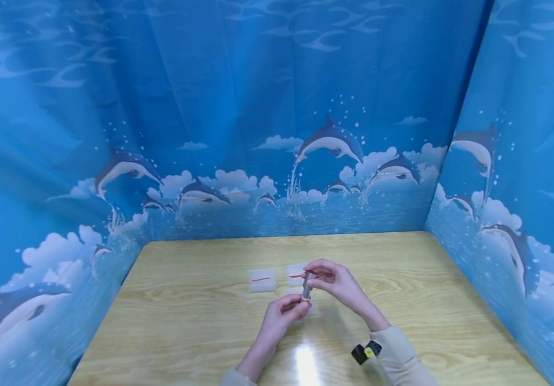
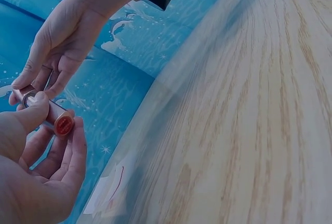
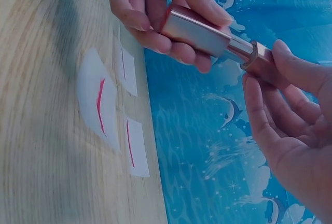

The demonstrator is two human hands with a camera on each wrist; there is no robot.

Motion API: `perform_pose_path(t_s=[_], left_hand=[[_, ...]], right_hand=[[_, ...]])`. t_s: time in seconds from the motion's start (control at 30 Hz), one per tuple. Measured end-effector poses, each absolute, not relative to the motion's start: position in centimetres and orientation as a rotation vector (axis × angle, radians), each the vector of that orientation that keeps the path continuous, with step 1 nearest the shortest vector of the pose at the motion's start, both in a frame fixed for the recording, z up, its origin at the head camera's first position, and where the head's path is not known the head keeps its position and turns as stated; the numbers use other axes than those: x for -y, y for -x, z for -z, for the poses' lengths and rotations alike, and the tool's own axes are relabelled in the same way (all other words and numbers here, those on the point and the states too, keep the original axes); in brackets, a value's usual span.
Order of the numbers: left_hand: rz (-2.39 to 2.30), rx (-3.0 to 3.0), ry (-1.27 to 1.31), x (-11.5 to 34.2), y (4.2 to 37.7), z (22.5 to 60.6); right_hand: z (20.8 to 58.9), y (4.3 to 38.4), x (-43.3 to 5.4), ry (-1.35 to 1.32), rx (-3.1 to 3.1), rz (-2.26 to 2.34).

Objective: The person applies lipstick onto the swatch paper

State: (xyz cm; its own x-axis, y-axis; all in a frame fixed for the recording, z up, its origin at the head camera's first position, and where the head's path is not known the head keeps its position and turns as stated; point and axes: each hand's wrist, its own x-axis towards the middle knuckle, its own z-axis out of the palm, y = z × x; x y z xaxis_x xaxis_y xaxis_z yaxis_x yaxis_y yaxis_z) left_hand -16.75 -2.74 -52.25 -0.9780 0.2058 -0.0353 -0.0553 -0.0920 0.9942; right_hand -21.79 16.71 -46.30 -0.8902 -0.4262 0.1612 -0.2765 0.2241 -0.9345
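A shiny copper-toned lipstick tube (image 3: 197,29) is held between both hands, raised above the table. My left hand (image 1: 279,319) grips its longer part, fingers and thumb wrapped about the sides. The thumb and fingers of my right hand (image 1: 337,287) pinch the shorter part (image 3: 267,67) at the other end. A narrower silver section shows between the two parts in the right wrist view. In the left wrist view, the round red end (image 2: 64,124) of the tube points out from the left hand.
White paper slips with red strokes lie on the wooden table: a left slip (image 1: 262,287), a right slip (image 1: 293,267) partly behind the right hand, and a nearer one mostly hidden by the hands. Blue dolphin-printed curtains (image 1: 200,107) enclose the table's back and sides.
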Motion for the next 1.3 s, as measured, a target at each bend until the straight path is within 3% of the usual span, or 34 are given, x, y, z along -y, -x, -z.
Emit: perform_pose_path(t_s=[0.83,1.3], left_hand=[[-2.250,-1.962,-0.155,3.2,17.0,52.5],[-2.322,-2.015,-0.053,6.3,17.2,52.1]], right_hand=[[47.1,21.3,-15.2,0.592,-2.411,1.694],[47.8,23.7,-11.5,0.634,-2.382,1.725]])
